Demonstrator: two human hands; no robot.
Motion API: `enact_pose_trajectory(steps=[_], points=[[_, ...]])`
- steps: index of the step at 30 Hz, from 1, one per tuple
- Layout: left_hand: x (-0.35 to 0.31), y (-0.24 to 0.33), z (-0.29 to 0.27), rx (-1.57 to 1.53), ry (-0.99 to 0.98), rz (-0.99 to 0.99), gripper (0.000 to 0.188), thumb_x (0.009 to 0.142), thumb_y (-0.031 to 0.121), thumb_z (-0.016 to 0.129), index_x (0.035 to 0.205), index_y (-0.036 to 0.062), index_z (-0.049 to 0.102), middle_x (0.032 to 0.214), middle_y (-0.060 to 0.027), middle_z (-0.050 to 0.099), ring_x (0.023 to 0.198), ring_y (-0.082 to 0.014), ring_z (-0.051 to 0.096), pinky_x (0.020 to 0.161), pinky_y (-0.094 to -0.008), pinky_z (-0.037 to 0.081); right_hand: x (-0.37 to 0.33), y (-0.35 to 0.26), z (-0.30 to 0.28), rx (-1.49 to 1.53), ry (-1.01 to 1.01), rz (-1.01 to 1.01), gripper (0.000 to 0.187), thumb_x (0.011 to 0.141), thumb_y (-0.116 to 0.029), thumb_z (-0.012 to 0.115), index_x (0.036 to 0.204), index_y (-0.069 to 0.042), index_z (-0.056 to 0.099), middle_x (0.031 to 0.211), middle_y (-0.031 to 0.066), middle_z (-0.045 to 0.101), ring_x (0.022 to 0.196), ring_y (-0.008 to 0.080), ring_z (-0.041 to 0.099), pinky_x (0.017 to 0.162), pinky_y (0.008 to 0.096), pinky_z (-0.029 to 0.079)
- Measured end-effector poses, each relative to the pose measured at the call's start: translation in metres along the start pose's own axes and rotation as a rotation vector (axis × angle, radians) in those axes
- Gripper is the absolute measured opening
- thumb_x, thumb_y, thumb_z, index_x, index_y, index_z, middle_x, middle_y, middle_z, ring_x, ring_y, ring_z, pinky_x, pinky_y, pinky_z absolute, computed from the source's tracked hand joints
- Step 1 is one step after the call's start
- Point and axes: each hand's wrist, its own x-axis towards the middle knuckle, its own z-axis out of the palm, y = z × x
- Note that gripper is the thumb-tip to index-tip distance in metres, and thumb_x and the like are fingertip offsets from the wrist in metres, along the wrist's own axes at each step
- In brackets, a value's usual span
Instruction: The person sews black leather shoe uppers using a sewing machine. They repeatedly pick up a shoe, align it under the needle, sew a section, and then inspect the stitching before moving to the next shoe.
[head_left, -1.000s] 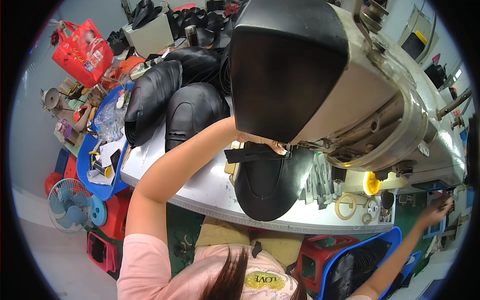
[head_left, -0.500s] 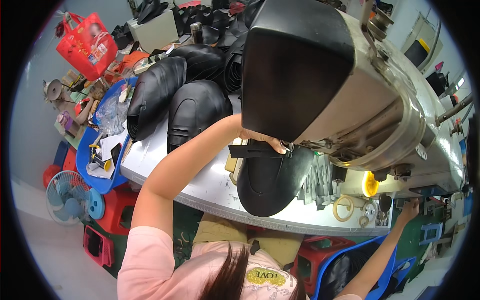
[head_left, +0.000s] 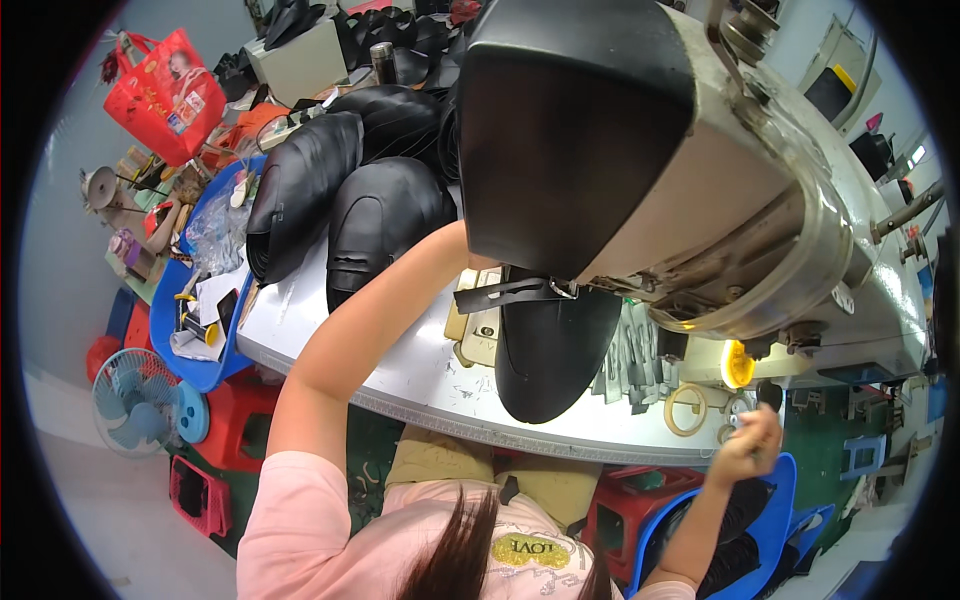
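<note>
A black shoe upper (head_left: 553,365) lies under the head of a sewing machine (head_left: 575,150), its rounded end pointing toward me. A narrow black strap (head_left: 500,296) with a metal buckle crosses its far end and sticks out to the left. Reaching behind the machine head, my left hand (head_left: 477,262) shows only at its wrist edge, and its fingers are hidden. My right hand (head_left: 748,447) is raised by the table's front right edge, apart from the upper. Its fingers are curled closed; whether anything is inside them is hidden.
Stacks of black uppers (head_left: 385,225) stand on the white table (head_left: 420,385) to the left. Grey strips (head_left: 635,355) and a tape ring (head_left: 685,410) lie right of the machine. Blue bins (head_left: 185,365) flank the table. A fan (head_left: 135,400) stands at far left.
My right hand has come in from the far right toward the table edge. My left hand has slipped behind the machine head. The upper has shifted and turned slightly; its strap now tilts.
</note>
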Motion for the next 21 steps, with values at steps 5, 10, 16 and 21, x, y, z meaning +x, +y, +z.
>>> enact_pose_trajectory(steps=[5, 10, 16, 21], points=[[-0.034, -0.029, 0.018, -0.147, 0.055, 0.024, 0.035, 0.065, 0.003, 0.070, 0.098, 0.0017, 0.058, 0.089, -0.0061, 0.060, 0.082, -0.0142, 0.056, 0.077, -0.0258, 0.045, -0.037, -0.025, 0.065, 0.499, -0.677, 0.292, 0.034, 0.086, -0.025, 0.049, 0.108, 0.000, 0.049, 0.069, 0.0028, 0.051, 0.063, 0.0092, 0.047, 0.059, 0.0211, 0.038], [-0.096, -0.075, 0.032, -0.115, -0.026, 0.094, 0.046, 0.064, -0.003, 0.065, 0.108, 0.0008, 0.051, 0.100, -0.0069, 0.058, 0.088, -0.0128, 0.055, 0.078, -0.0283, 0.045, -0.075, -0.051, 0.092, 0.732, -1.064, 0.644, 0.013, 0.088, -0.013, 0.045, 0.093, -0.002, 0.048, 0.077, 0.0039, 0.052, 0.067, 0.0088, 0.048, 0.061, 0.0213, 0.038], [-0.137, -0.078, 0.039, 0.117, -0.233, 0.566, 0.004, 0.077, 0.021, 0.062, 0.076, 0.0192, 0.059, 0.081, -0.0026, 0.050, 0.087, -0.0234, 0.047, 0.081, -0.0413, 0.037, -0.069, -0.093, 0.087, 0.965, -1.316, 0.366, 0.016, 0.079, -0.010, 0.060, 0.082, 0.001, 0.050, 0.082, 0.0079, 0.047, 0.071, 0.0122, 0.047, 0.062, 0.0220, 0.041], [-0.141, -0.072, 0.047, 0.142, -0.204, 0.568, 0.008, 0.076, 0.021, 0.062, 0.071, 0.0173, 0.058, 0.082, -0.0026, 0.050, 0.089, -0.0243, 0.047, 0.082, -0.0415, 0.037, -0.057, -0.114, 0.090, 0.873, -1.298, 0.203, 0.015, 0.074, -0.007, 0.064, 0.078, 0.001, 0.052, 0.074, 0.0068, 0.049, 0.066, 0.0148, 0.049, 0.058, 0.0248, 0.040]])
